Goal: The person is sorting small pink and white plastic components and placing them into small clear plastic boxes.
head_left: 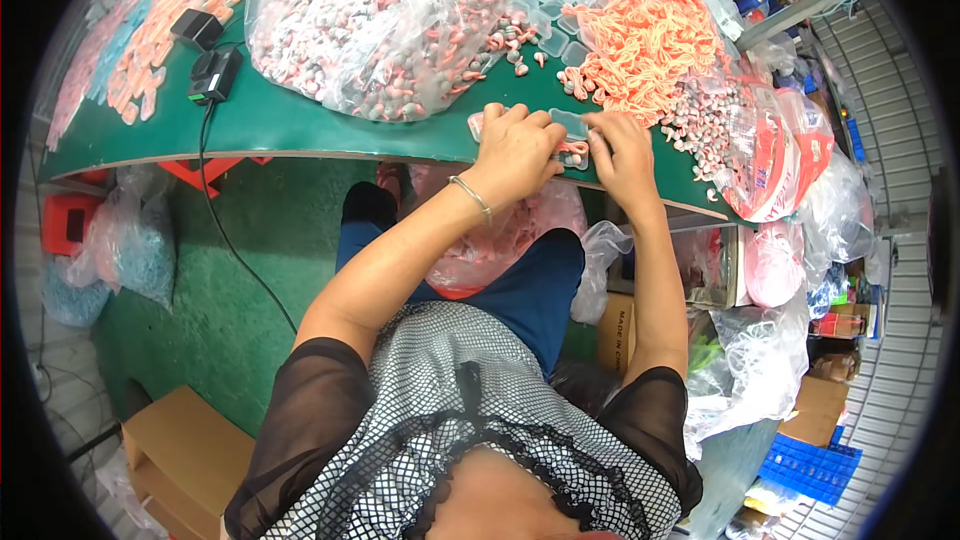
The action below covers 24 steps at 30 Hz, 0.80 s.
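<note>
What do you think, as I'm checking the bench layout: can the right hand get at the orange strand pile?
Probably yes: the right hand is at the clear case, and the orange strand pile lies just beyond it, with nothing visible blocking the way.

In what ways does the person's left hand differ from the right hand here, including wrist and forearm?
The left hand has a bracelet at its wrist; the right hand has none visible. The left hand's forearm slants strongly; the right hand's is nearly upright in view. Both are bare and work at a small clear box.
</note>
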{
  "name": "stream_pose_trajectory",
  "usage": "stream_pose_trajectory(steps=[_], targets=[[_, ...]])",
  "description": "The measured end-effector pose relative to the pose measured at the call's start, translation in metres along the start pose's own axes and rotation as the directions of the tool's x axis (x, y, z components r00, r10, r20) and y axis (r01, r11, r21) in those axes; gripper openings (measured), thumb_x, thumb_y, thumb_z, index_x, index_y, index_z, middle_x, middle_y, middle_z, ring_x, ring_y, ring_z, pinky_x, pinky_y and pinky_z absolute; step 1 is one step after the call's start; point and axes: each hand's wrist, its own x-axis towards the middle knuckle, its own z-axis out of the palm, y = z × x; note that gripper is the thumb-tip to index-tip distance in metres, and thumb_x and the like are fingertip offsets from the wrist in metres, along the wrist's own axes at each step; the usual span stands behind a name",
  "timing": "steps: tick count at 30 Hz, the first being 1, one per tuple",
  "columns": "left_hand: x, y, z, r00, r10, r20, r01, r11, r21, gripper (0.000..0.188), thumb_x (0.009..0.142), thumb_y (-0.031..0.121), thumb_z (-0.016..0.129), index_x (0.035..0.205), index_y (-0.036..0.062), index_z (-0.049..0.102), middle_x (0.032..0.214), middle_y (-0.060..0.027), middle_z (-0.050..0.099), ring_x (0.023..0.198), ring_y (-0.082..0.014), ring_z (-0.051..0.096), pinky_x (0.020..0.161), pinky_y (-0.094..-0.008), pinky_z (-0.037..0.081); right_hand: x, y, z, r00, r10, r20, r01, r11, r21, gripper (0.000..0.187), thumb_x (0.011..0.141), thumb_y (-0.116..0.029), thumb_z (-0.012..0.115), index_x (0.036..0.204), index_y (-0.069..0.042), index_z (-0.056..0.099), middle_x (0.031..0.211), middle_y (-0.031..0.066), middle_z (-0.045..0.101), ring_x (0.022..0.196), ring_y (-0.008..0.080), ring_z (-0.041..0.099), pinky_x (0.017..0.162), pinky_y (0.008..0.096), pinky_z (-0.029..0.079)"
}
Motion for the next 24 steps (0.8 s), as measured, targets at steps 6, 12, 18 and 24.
stream_pose_trajectory(steps=[6, 12, 18, 24], targets=[[0.001, 0.003, -0.002, 0.999, -0.034, 0.014, 0.034, 0.999, -0.004, 0.046, 0.068, 0.029, 0.081, 0.108, 0.0159, 0.064, 0.088, -0.0003, 0.062, 0.089, -0.0222, 0.058, 0.078, -0.0411, 0.033, 0.011, 0.016, 0.012, 0.997, 0.03, 0.072, -0.014, 0.977, -0.214, 0.02, 0.082, -0.014, 0.068, 0.101, -0.011, 0.069, 0.105, 0.007, 0.064, 0.101, 0.025, 0.059, 0.093, 0.0426, 0.036], [-0.001, 0.002, -0.001, 0.998, -0.032, -0.049, 0.031, 0.999, -0.009, 0.053, 0.069, 0.028, 0.08, 0.116, 0.0148, 0.061, 0.092, -0.0018, 0.061, 0.092, -0.022, 0.058, 0.079, -0.0415, 0.034, 0.002, 0.011, 0.0, 0.969, 0.207, 0.136, -0.24, 0.921, 0.306, 0.026, 0.074, -0.007, 0.075, 0.099, -0.005, 0.067, 0.104, 0.0098, 0.063, 0.099, 0.029, 0.059, 0.085, 0.0396, 0.045], [0.002, -0.009, 0.008, 0.988, 0.123, -0.097, -0.117, 0.991, 0.062, 0.033, 0.076, 0.027, 0.074, 0.105, 0.0131, 0.064, 0.094, -0.0024, 0.059, 0.092, -0.0205, 0.057, 0.078, -0.0417, 0.035, -0.014, -0.006, 0.008, 0.998, -0.059, -0.034, 0.064, 0.982, 0.175, 0.032, 0.076, -0.001, 0.071, 0.107, 0.0, 0.064, 0.101, 0.015, 0.064, 0.096, 0.0326, 0.061, 0.086, 0.0389, 0.049], [0.008, -0.027, 0.006, 0.961, 0.244, -0.127, -0.242, 0.97, 0.03, 0.018, 0.08, 0.027, 0.071, 0.089, 0.0118, 0.066, 0.082, -0.0021, 0.058, 0.083, -0.0209, 0.059, 0.076, -0.0397, 0.036, -0.013, -0.006, 0.022, 0.994, -0.057, -0.097, 0.077, 0.973, 0.215, 0.026, 0.077, -0.004, 0.071, 0.102, -0.001, 0.065, 0.095, 0.0141, 0.064, 0.086, 0.0325, 0.059, 0.076, 0.0406, 0.049]])
